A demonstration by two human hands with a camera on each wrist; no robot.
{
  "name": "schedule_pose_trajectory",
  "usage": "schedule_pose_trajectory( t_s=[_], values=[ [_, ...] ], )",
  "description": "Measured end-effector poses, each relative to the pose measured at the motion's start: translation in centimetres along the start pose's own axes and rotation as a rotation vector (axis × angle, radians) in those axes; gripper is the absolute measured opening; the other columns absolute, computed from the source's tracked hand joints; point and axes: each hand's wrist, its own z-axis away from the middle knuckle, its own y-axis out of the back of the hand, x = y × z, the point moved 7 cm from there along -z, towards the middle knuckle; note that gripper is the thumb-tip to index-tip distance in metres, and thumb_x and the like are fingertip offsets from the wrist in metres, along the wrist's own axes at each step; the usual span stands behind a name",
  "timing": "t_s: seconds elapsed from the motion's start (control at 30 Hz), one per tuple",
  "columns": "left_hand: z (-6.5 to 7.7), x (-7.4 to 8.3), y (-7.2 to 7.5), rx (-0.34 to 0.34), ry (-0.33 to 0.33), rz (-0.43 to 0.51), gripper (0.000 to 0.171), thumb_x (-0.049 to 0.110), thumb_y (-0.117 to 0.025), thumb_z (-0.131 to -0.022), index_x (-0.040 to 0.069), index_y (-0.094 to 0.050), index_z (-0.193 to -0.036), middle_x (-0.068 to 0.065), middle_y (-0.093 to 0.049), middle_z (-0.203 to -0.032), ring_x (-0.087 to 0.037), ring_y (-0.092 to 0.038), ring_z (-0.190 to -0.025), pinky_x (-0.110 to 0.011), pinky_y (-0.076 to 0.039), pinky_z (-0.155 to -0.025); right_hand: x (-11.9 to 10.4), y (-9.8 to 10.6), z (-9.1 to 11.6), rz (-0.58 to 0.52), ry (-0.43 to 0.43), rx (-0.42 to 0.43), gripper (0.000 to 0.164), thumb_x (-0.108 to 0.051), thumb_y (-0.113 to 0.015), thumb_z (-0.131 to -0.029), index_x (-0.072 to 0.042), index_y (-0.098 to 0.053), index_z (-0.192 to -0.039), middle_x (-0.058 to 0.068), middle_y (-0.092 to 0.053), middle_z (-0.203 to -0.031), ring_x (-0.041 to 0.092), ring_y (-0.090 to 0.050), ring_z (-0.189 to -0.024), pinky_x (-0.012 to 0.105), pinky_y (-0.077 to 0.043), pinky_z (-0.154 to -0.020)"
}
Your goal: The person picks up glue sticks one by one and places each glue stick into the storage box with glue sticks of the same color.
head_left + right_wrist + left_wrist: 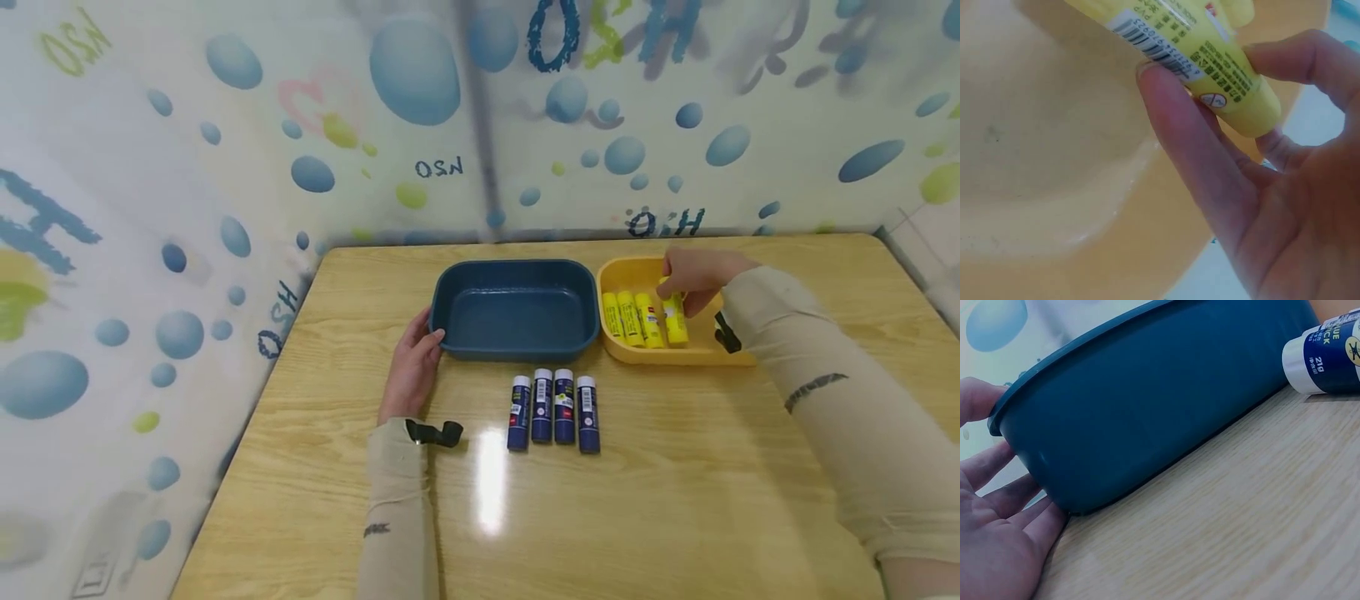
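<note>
A dark blue plastic tray (517, 350) sits on the table, and my left hand (412, 371) holds its near left corner. In the left wrist view, the thumb (982, 400) is at the rim and the other fingers lie along the outer wall. My right hand (697, 279) reaches into a yellow tray (720, 357) and pinches a yellow glue stick (676, 323) between thumb and fingers; its barcode label shows in the right wrist view. Left of it, several more yellow glue sticks (631, 319) lie side by side in that tray.
Several dark blue glue sticks (564, 408) with white caps lie in a row on the wooden table (660, 500), in front of the blue tray. Both trays stand side by side. A wall covering (345, 192) with blue and green drops rises behind the table.
</note>
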Motion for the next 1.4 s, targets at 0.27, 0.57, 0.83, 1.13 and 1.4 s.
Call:
schedule_pose_trajectory(
  t_s=[0.27, 0.57, 0.83, 1.13, 1.4],
  values=[
    [0.0, -0.3, 0.2, 0.017, 0.013, -0.002, 0.051, 0.000, -0.055, -0.086, 0.007, -0.039, -0.133, -0.006, -0.034, -0.137, -0.018, -0.038, -0.122, -0.028, -0.032, -0.099, 1.3, -0.8, -0.9, -0.114, -0.049, -0.074, 0.035, -0.015, -0.052, -0.088, 0.003, -0.027, -0.105, 0.020, -0.042, -0.093, 0.024, -0.058, -0.070, 0.035, -0.052, -0.067],
    [-0.2, -0.1, 0.1, 0.024, 0.016, -0.017, 0.051, 0.000, -0.055, -0.085, 0.007, -0.039, -0.133, -0.006, -0.035, -0.137, -0.018, -0.039, -0.121, -0.027, -0.033, -0.098, 0.9, -1.3, -1.5, -0.088, -0.041, -0.088, 0.035, -0.015, -0.053, -0.087, 0.006, -0.033, -0.107, 0.020, -0.049, -0.094, 0.023, -0.060, -0.066, 0.035, -0.052, -0.065],
    [-0.1, -0.1, 0.1, 0.017, 0.016, -0.016, 0.051, -0.001, -0.055, -0.085, 0.007, -0.040, -0.133, -0.007, -0.035, -0.137, -0.018, -0.039, -0.122, -0.028, -0.033, -0.098, 1.0, -1.9, -1.7, -0.127, -0.062, -0.109, 0.035, -0.012, -0.055, -0.086, 0.004, -0.032, -0.107, 0.020, -0.050, -0.095, 0.026, -0.060, -0.068, 0.037, -0.052, -0.066],
    [-0.2, -0.1, 0.2, 0.025, 0.021, -0.026, 0.050, 0.001, -0.055, -0.086, 0.008, -0.040, -0.133, -0.007, -0.035, -0.137, -0.019, -0.039, -0.121, -0.029, -0.033, -0.099, 0.4, -2.0, -1.3, -0.106, -0.076, -0.109, 0.034, -0.011, -0.053, -0.087, 0.005, -0.032, -0.108, 0.020, -0.050, -0.093, 0.026, -0.060, -0.069, 0.036, -0.052, -0.066],
    [-0.1, 0.0, 0.2, 0.009, 0.011, -0.003, 0.051, -0.002, -0.053, -0.086, 0.006, -0.037, -0.134, -0.007, -0.034, -0.137, -0.017, -0.038, -0.122, -0.028, -0.031, -0.099, 0.4, -2.0, -1.2, -0.088, -0.095, -0.100, 0.034, -0.012, -0.052, -0.088, 0.006, -0.033, -0.110, 0.020, -0.051, -0.094, 0.027, -0.058, -0.072, 0.036, -0.052, -0.069]
  ],
)
